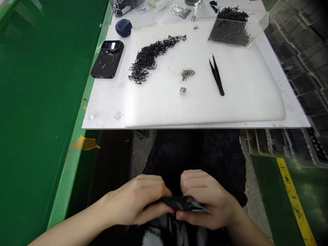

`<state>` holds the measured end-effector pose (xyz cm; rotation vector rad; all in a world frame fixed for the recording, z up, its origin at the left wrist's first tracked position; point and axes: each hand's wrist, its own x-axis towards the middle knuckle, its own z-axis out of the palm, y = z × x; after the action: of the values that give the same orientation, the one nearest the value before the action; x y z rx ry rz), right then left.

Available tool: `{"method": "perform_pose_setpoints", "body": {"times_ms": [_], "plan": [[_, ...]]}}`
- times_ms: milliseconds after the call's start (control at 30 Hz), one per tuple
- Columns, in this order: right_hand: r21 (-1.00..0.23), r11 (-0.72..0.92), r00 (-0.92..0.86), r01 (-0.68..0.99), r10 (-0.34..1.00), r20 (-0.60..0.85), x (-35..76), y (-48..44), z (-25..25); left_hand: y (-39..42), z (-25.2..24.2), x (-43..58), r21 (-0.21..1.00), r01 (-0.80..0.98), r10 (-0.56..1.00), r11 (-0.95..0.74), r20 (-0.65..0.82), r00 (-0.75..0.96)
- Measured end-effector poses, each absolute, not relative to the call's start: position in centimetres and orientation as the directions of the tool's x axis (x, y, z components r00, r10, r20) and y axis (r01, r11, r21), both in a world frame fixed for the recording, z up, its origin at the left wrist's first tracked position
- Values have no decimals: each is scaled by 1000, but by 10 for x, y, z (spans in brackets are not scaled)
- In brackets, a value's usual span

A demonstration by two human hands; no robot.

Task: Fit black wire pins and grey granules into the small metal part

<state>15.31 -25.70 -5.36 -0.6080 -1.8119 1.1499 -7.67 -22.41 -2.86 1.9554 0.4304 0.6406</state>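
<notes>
Tweezers (217, 76) on white board (246, 92) beyond hands (135, 201)

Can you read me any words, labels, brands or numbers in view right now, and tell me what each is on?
Nothing can be read for certain.
Dark flat item between the left hand and right hand: marks too blurred to read.
White label on the container of black parts: too small to read.

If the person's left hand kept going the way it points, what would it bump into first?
The left hand meets the small dark flat object it holds, then probably the right hand beyond.
</notes>
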Motion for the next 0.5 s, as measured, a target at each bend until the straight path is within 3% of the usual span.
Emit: {"method": "perform_pose_setpoints", "body": {"times_ms": [300, 500], "plan": [[-907, 419, -464, -31, 798, 385, 150, -258, -55, -227, -24, -73, 903, 1, 554, -430, 262, 790], [-892, 451, -549, 4, 747, 375, 152, -265, -33, -245, -19, -77, 830, 15, 509, -557, 328, 796]]}}
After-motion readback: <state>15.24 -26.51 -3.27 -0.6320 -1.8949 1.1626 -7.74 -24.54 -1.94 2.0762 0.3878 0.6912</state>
